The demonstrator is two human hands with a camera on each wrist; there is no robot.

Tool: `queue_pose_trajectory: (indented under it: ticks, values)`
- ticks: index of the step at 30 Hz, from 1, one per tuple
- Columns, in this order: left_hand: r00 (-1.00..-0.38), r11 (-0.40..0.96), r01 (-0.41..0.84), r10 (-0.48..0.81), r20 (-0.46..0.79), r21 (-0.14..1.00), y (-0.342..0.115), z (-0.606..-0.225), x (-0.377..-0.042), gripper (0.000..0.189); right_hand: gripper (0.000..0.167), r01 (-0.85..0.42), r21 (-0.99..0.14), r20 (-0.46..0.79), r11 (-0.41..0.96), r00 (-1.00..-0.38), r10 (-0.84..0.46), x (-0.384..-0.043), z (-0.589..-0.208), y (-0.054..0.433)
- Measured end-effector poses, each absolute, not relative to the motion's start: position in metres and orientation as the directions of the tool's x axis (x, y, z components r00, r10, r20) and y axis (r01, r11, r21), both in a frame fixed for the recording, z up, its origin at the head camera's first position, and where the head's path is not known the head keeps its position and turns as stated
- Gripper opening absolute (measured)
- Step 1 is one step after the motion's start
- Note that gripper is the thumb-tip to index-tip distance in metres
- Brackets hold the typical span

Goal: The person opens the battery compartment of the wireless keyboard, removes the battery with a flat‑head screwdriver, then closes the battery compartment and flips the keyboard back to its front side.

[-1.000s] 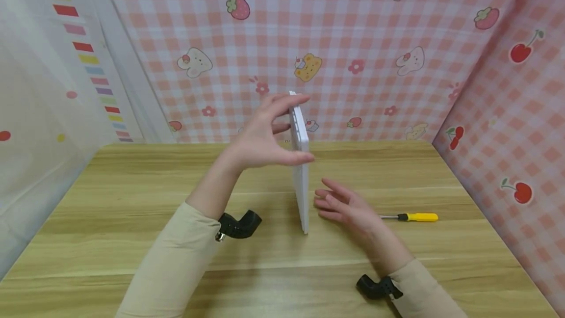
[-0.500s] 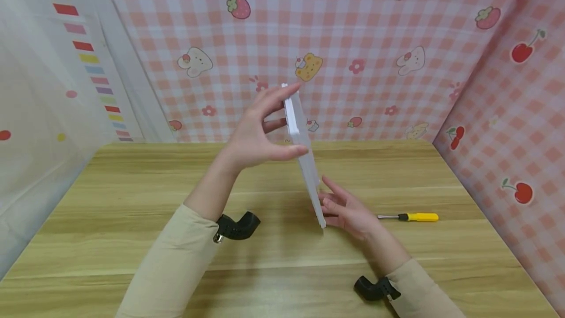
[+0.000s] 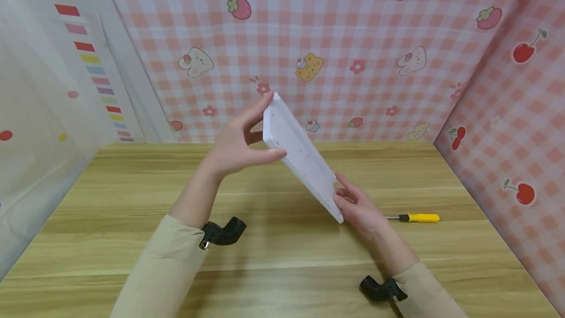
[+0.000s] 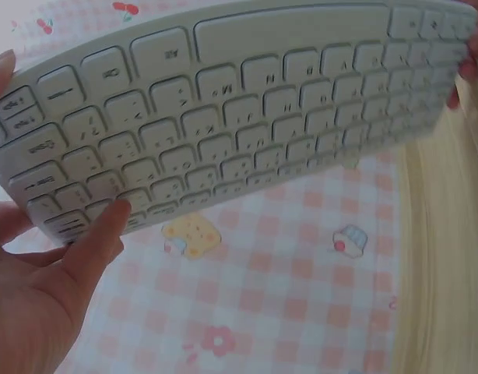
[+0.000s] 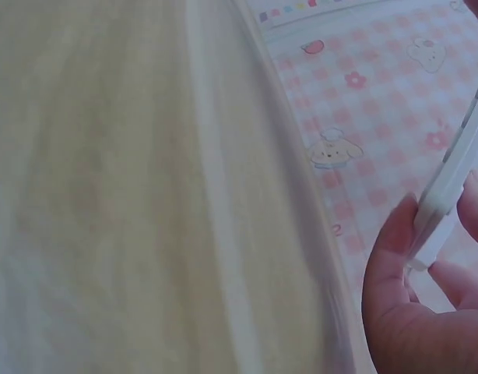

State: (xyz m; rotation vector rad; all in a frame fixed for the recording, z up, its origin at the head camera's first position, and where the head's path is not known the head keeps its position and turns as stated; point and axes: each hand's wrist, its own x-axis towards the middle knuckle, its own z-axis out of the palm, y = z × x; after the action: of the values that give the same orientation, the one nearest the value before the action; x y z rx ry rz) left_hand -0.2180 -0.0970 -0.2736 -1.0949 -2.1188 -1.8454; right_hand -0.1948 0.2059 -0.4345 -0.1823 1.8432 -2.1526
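Observation:
A white keyboard [image 3: 300,153] is held up over the table between both hands, tilted with its left end high and its right end low. Its plain underside shows in the head view, while the left wrist view shows the keys of the same keyboard [image 4: 247,117]. My left hand [image 3: 234,146] grips the upper end, fingers at the far edge and thumb at the near edge. At the lower end, my right hand [image 3: 362,212] pinches the corner; the right wrist view shows the fingers and thumb on either side of the keyboard's edge [image 5: 435,210].
A screwdriver [image 3: 419,218] with a yellow handle lies on the wooden table [image 3: 282,278], right of my right hand. Behind the table hangs a pink checked cloth [image 3: 353,28], with more cloth at both sides. Black camera mounts sit on both wrists.
The keyboard has gone from nearly vertical to slanted, its lower end swinging right and its underside turning into view. My left hand moved left and slightly down; my right hand took hold of the lower end.

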Motion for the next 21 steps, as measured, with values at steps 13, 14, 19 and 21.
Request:
queue_pose_trajectory:
  ticks: [13, 14, 19, 21]
  values:
    - [-0.804, 0.119, 0.478, 0.457, 0.38, 0.87, -0.135, -0.297, -0.221, 0.1, 0.067, 0.089, -0.996, -0.083, -0.029, -0.983, -0.163, -0.199, -0.418, 0.221]
    - [-0.811, 0.133, 0.468, 0.458, 0.365, 0.874, -0.138, -0.3, -0.22, 0.101, 0.067, 0.084, -0.996, -0.082, -0.006, -0.984, -0.157, -0.199, -0.416, 0.222]
    - [-0.826, 0.187, 0.438, 0.47, 0.311, 0.879, -0.145, -0.311, -0.22, 0.101, 0.069, 0.037, -0.993, -0.051, 0.108, -0.99, -0.134, -0.199, -0.411, 0.228]
    - [-0.831, 0.201, 0.43, 0.469, 0.299, 0.88, -0.148, -0.316, -0.22, 0.1, 0.071, 0.014, -0.991, -0.032, 0.137, -0.991, -0.13, -0.199, -0.41, 0.229]
